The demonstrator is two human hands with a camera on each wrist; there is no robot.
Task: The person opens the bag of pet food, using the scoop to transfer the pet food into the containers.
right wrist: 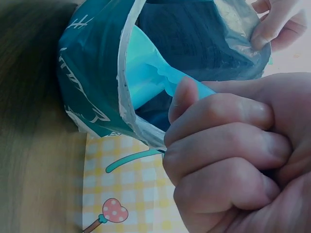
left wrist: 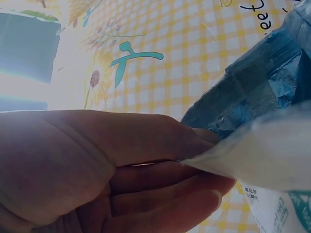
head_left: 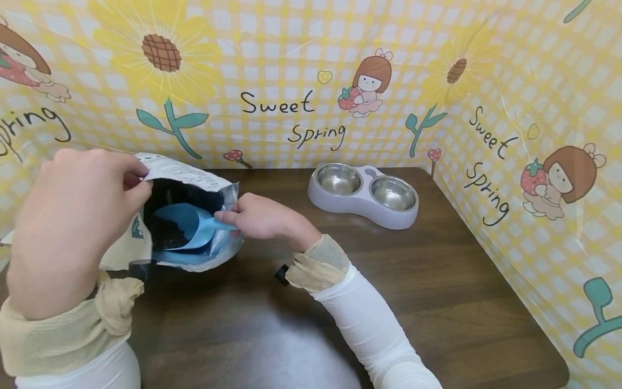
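Observation:
A bag (head_left: 187, 175) lies tilted on the table at the left, its mouth facing me. My left hand (head_left: 80, 216) pinches the bag's rim between thumb and fingers, as the left wrist view also shows around the bag edge (left wrist: 272, 160). Inside the mouth sits a blue scoop (head_left: 199, 227) with dark, small-grained contents (head_left: 167, 233) in its bowl. The right hand (head_left: 264, 216) grips the scoop's handle; in the right wrist view its fingers (right wrist: 218, 145) curl round the handle of the scoop (right wrist: 146, 73). The bag's depth is dark and mostly hidden.
A pale lilac double feeding stand (head_left: 340, 204) with two steel bowls (head_left: 393, 193) stands at the back right of the brown wooden table (head_left: 437, 292). Behind and to the right rises a yellow checked sheet (head_left: 272, 65) with flowers and cartoon figures.

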